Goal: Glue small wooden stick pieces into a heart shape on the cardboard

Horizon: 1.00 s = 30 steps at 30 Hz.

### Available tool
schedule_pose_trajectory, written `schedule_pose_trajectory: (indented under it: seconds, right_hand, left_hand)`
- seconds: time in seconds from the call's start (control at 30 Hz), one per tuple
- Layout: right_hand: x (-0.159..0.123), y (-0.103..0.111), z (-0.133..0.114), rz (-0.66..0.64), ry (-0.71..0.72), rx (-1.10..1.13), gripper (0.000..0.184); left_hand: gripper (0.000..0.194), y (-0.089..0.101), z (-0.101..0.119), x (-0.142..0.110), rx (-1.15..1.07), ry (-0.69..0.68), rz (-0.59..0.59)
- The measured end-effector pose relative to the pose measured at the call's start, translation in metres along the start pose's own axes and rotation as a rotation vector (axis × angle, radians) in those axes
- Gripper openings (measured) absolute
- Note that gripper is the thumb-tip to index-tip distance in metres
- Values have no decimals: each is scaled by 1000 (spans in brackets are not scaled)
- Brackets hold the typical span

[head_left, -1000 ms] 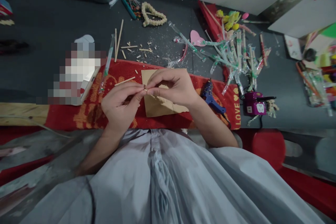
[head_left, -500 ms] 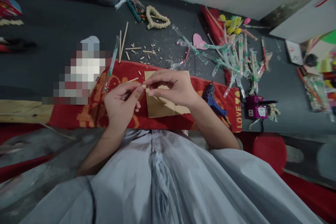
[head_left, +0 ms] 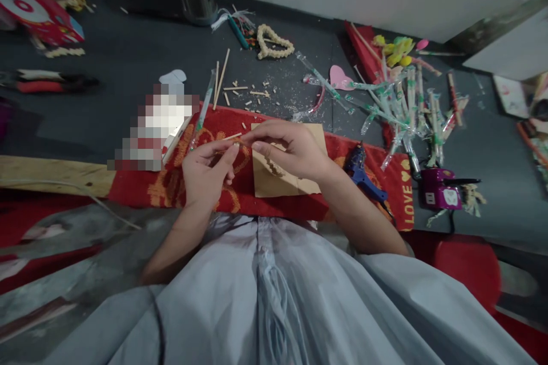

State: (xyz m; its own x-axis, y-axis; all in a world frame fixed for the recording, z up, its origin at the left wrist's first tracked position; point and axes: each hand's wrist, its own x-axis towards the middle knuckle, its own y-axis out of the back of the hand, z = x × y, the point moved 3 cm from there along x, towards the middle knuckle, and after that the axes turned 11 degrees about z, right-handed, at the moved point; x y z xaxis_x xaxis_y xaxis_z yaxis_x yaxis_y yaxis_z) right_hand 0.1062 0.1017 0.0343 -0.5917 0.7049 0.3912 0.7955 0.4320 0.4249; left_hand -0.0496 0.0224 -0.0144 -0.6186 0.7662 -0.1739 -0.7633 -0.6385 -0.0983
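Observation:
Above the red towel [head_left: 244, 205], my left hand [head_left: 208, 171] is closed in a pinch. A tiny pale piece [head_left: 236, 145], mostly hidden, shows at its thumb and index tips; it resembles the cut stick bits [head_left: 252, 104] on the table. My right hand [head_left: 297, 145] meets it from the right, fingers drawn together at the left fingertips; what they grip, if anything, is hidden. Below the right hand lies a brown cardboard sheet [head_left: 299, 185], bearing a bumpy pale strip [head_left: 273, 166] partly covered by the hand. A blue glue gun [head_left: 363, 174] rests right of the card.
Farther back are a heart-shaped frame [head_left: 274, 45] of pale pieces and loose thin sticks [head_left: 221, 80]. Plastic-wrapped sticks [head_left: 411, 97] pile up at right, near a purple box [head_left: 440, 189]. Pliers [head_left: 51, 81] lie at left. A pixelated object [head_left: 154, 131] sits on the towel's left end.
The view has shifted left, so everything appears farther right. Both hands stay together at the fingertips; the small pale piece is now more covered by the fingers.

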Motion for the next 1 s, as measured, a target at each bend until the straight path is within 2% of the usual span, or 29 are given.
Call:
schedule_pose_trajectory:
  seconds: [0.13,0.33,0.63,0.77,0.87,1.0]
  right_hand:
    - [6,2,3,17,1,-122,28]
    - [16,3,21,31,30,-265,24]
    - [28,8,41,64,-1,-453,17]
    - [29,3,42,34,48,-531,12]
    - [29,-6,42,-25,109,-581,16]
    - [31,-18,41,-132,86,-647,23]
  left_hand:
    - [24,9,-2,5,74,-17,-26]
    - [29,18,-3,9,235,2,-22]
    - [34,30,-13,7,247,126,-69]
    - [35,29,-13,5,221,142,-102]
    - [34,27,-12,2,209,151,-111]
    - [30,26,-11,0,192,160,-119]
